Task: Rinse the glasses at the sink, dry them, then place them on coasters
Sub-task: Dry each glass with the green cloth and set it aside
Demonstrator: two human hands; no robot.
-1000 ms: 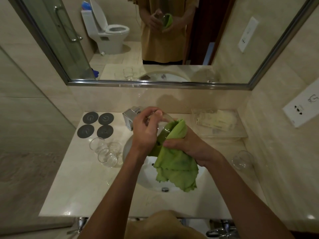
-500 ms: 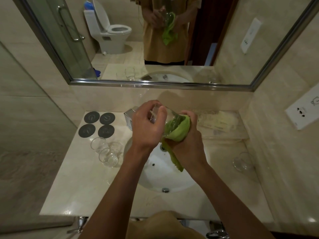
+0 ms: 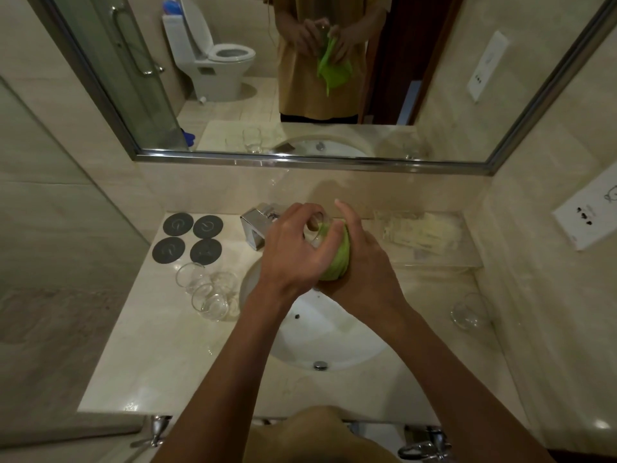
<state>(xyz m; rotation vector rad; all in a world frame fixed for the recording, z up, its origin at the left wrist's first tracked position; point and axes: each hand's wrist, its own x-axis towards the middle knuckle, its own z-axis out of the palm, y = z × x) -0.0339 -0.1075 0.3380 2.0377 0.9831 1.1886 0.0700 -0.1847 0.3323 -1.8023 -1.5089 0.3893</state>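
A pale stone desk [image 3: 140,355] fills a small bathroom corner, with a round white sink [image 3: 327,339] set into it below a wide mirror [image 3: 434,78]. Over the sink both forearms reach in to where the left hand [image 3: 293,252] grips a clear glass [image 3: 315,230], fingers [image 3: 302,212] curled round its wall, while the right hand [image 3: 364,259] holds a green cloth [image 3: 337,262] bunched tight against and into it. A second ago that cloth hung loose below the hands; now it is gathered into a wad at the glass, which suggests the drying has moved from an outer wipe to working the inside. To the left, three other glasses [image 3: 207,289] stand close together just beside the sink, and one more glass [image 3: 469,310] sits well apart on the right; whether those are already dry cannot be told. Further back on the left, four dark round coasters [image 3: 188,242] lie bare in a square, so no glass has been set down yet. Behind the hands the chrome tap [image 3: 257,225] stands at the wall, a clear tray [image 3: 430,242] to its right
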